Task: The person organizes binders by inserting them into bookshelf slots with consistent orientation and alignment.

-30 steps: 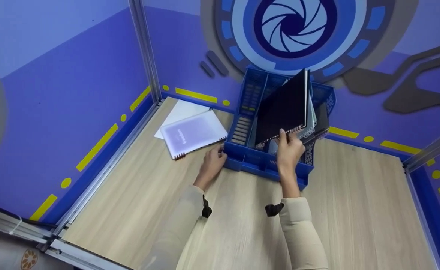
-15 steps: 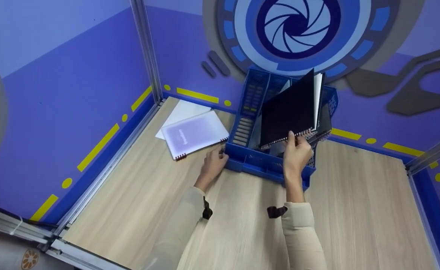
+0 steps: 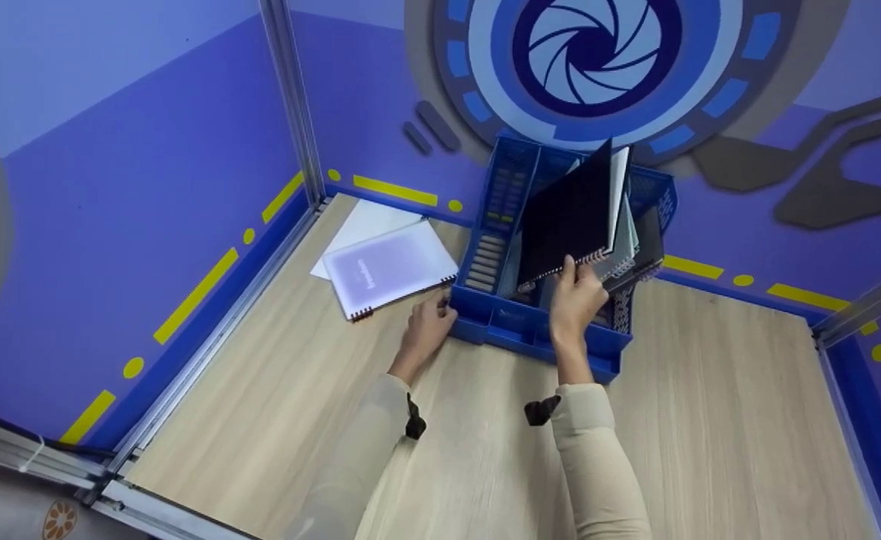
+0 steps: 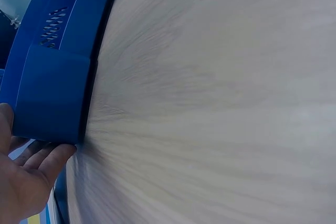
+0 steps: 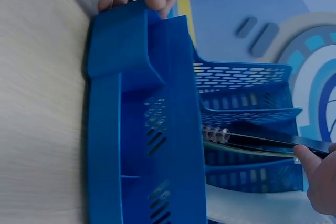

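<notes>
A blue plastic file organizer (image 3: 508,322) with slotted dividers stands against the back wall. At its front left corner my left hand (image 3: 427,330) grips the plastic, with the thumb and fingers on either side of the corner in the right wrist view. My right hand (image 3: 577,304) pinches a black spiral notebook (image 3: 566,210) by its coil edge. The notebook slants over the compartments, its pages slightly parted from the cover. Behind it, more spiral notebooks (image 3: 649,236) stand in the right side of the organizer. In the right wrist view, my right hand (image 5: 321,182) is cut off by the frame edge.
Left of the organizer lies a purple-and-white spiral notebook (image 3: 392,266), partly over a white sheet or booklet (image 3: 365,221). The wooden tabletop (image 3: 478,450) meets printed blue walls (image 3: 185,187) and metal frame rails (image 3: 290,97) at the back and sides.
My right hand moved the black notebook slightly to the right, then back left and lower, showing more of the notebooks behind it. My left hand stays on the organizer's corner.
</notes>
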A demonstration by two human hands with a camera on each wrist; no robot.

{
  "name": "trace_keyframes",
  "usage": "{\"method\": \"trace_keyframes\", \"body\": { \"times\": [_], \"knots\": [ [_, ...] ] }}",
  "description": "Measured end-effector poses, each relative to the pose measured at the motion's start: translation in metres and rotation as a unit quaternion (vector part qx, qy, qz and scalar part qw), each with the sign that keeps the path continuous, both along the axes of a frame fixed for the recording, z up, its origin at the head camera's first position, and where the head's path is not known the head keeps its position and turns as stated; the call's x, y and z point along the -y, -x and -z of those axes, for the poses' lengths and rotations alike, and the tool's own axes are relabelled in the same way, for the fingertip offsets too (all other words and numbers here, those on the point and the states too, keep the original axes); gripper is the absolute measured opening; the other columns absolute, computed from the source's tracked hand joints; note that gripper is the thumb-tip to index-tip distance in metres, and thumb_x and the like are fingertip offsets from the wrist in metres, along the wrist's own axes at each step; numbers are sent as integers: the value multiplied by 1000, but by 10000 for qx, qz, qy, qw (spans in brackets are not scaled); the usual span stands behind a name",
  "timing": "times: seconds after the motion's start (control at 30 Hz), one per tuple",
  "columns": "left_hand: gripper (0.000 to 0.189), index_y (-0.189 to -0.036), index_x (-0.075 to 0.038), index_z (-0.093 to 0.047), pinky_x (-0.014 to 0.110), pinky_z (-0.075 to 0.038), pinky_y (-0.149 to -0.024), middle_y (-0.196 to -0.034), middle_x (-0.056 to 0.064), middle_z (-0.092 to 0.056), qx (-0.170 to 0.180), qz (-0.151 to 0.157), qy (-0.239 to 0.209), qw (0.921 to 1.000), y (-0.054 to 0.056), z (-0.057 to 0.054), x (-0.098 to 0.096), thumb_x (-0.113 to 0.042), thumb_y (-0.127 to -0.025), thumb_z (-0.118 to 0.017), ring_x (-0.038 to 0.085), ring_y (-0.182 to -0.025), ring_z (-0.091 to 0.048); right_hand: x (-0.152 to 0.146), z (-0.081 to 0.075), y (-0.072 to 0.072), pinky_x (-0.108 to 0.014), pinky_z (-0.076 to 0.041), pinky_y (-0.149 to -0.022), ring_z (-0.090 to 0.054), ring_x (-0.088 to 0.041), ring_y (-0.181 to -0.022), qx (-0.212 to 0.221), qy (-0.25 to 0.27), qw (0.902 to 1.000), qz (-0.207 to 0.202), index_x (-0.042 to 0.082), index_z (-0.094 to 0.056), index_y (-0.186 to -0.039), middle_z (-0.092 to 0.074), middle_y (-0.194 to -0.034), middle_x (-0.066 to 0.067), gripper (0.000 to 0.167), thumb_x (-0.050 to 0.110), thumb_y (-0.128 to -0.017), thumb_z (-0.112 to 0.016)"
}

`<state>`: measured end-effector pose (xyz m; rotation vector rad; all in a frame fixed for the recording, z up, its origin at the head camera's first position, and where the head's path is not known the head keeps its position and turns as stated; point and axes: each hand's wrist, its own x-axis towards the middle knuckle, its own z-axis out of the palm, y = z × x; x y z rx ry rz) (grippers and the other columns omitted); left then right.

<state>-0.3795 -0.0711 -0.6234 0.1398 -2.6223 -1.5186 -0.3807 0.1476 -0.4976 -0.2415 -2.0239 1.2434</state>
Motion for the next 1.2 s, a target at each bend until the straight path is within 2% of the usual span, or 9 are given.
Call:
{"method": "trace_keyframes", "body": {
  "times": [0.17,0.2,0.43,0.63,0.73,0.83,0.97,1.07,1.2],
  "knots": [
    [43,-135,-21,-65,46,-54,-88,-114,1,-73,-106,-29,46,9999,1,-1,0,-21,-93,-62,16,-107,-68,1,-2,2,-41,-51,-64,-72,-35,-68,-101,34,9999,133,-4,-63,-71,-73,-74,-19,33,14,-99,-67],
    [42,-135,-21,-65,46,-54,-88,-113,1,-73,-126,-29,62,9999,1,-1,0,-20,-92,-62,15,-106,-68,1,-3,1,-41,-51,-64,-72,-34,-68,-104,74,9998,140,-4,-64,-72,-73,-74,-18,32,15,-99,-67],
    [41,-134,-21,-65,46,-54,-88,-115,1,-73,-112,9,77,9999,1,-1,0,-22,-93,-61,15,-107,-68,0,-17,-9,-11,-40,-55,-73,-33,-69,-59,388,9988,287,-1,-59,-69,-71,-75,-20,35,15,-100,-66],
    [44,-137,-23,-64,46,-54,-85,-112,-2,-72,-56,-8,42,10000,1,-1,1,-24,-93,-61,14,-102,-68,4,-22,-8,-9,-44,-57,-73,-34,-70,-184,385,9986,317,-2,-61,-72,-70,-76,-22,33,15,-100,-65],
    [44,-138,-22,-64,46,-54,-87,-113,-2,-72,-57,6,-18,10000,0,0,1,-23,-94,-61,15,-103,-68,9,-17,-4,-15,-49,-59,-73,-33,-69,-177,294,9989,327,-5,-65,-77,-72,-77,-22,29,13,-100,-66],
    [44,-138,-21,-64,46,-54,-88,-112,-2,-72,-21,-15,-42,10000,0,0,0,-22,-94,-62,14,-105,-68,14,-10,-1,-30,-57,-64,-73,-34,-70,-147,211,9993,272,-7,-67,-80,-72,-78,-22,28,12,-99,-66],
    [43,-137,-23,-64,47,-53,-88,-108,-3,-72,16,-43,-63,10000,0,-1,-1,-22,-94,-63,13,-103,-68,23,-3,3,-50,-56,-72,-72,-39,-72,-185,30,9995,245,-7,-69,-81,-73,-77,-22,26,13,-99,-67],
    [42,-136,-23,-65,47,-53,-89,-110,-2,-73,43,-59,-30,10000,-1,-1,-1,-23,-94,-63,14,-105,-68,28,0,2,-53,-54,-73,-70,-41,-71,-327,-109,9992,208,-5,-69,-78,-72,-74,-20,27,13,-98,-67],
    [38,-132,-22,-66,47,-53,-91,-120,4,-73,86,-88,52,9999,-2,0,-2,-24,-94,-63,17,-110,-69,33,2,-2,-52,-51,-67,-66,-40,-64,-531,-194,9983,113,-5,-67,-74,-69,-69,-20,32,15,-99,-67]
  ]
}}
